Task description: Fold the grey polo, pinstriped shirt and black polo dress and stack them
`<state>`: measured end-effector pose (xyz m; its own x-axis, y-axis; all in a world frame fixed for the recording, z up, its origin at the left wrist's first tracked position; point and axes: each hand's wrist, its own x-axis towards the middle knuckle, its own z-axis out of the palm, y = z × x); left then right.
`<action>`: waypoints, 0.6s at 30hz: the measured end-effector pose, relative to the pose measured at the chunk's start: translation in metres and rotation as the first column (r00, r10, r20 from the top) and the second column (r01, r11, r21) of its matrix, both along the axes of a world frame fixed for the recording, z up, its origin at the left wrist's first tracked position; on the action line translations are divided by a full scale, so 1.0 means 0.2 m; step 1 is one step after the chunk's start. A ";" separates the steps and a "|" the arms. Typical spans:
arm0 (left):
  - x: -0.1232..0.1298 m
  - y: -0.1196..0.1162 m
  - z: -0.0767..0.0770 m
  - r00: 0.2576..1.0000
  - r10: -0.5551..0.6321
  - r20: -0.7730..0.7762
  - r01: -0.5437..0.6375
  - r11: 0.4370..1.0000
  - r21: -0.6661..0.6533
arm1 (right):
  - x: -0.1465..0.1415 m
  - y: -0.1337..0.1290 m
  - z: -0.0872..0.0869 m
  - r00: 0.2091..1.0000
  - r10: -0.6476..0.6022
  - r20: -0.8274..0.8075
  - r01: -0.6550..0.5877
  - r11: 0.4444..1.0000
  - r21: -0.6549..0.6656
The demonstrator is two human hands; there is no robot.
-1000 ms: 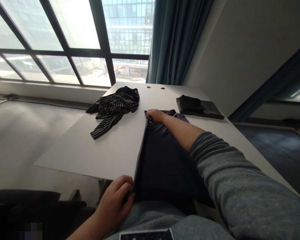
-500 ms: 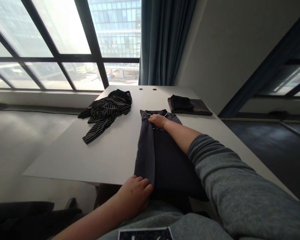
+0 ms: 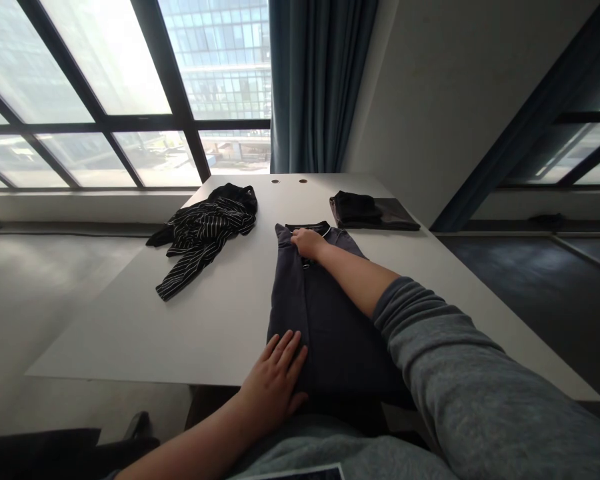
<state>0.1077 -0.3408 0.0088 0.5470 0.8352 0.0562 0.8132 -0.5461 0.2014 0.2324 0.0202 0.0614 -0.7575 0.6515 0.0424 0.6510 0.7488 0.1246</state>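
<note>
A dark grey-blue shirt (image 3: 330, 320) lies lengthwise on the white table (image 3: 205, 333), its collar toward the window and its left side folded inward. My left hand (image 3: 277, 373) rests flat on the folded strip near the table's front edge, fingers stretched out. At the collar, my right hand (image 3: 307, 243) has its fingers closed on the shirt's fabric. The lower end of the shirt reaches the near edge of the table, partly in shadow.
A crumpled black garment with white stripes (image 3: 207, 230) lies at the back left of the table. Folded dark clothing (image 3: 357, 210) sits at the back right. Beyond the table are a blue curtain (image 3: 315, 87) and large windows.
My left hand has let go of the shirt's edge and opened out flat on the fold, slightly farther forward. My right hand keeps to the collar. The view has shifted a little.
</note>
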 end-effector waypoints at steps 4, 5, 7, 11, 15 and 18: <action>-0.04 0.02 0.00 0.999 -0.037 -0.018 0.035 0.996 -0.084 | -0.19 0.08 0.01 0.983 -0.152 -0.104 0.155 0.988 0.014; -0.06 0.03 0.02 0.999 -0.042 -0.007 0.041 0.994 -0.100 | -0.24 0.11 0.01 0.972 -0.202 -0.122 0.205 0.979 0.009; -0.09 0.06 0.08 0.999 -0.046 0.026 0.048 0.991 -0.123 | -0.32 0.20 0.00 0.946 -0.290 -0.144 0.291 0.957 -0.010; -0.15 0.12 0.12 0.994 -0.048 0.098 0.060 0.990 -0.126 | -0.42 0.38 -0.03 0.940 -0.320 -0.116 0.312 0.946 -0.084; -0.18 0.14 0.08 0.988 -0.055 0.144 0.075 0.987 -0.141 | -0.49 0.51 -0.10 0.949 -0.308 -0.065 0.300 0.947 -0.115; -0.18 0.14 0.06 0.984 -0.053 0.168 0.078 0.986 -0.146 | -0.49 0.57 -0.15 0.943 -0.329 -0.051 0.323 0.942 -0.091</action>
<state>0.0710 -0.3128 0.0199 0.5943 0.8039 0.0250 0.7262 -0.5497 0.4129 0.1345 0.1348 0.0321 -0.5005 0.8655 0.0213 0.8657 0.5001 0.0231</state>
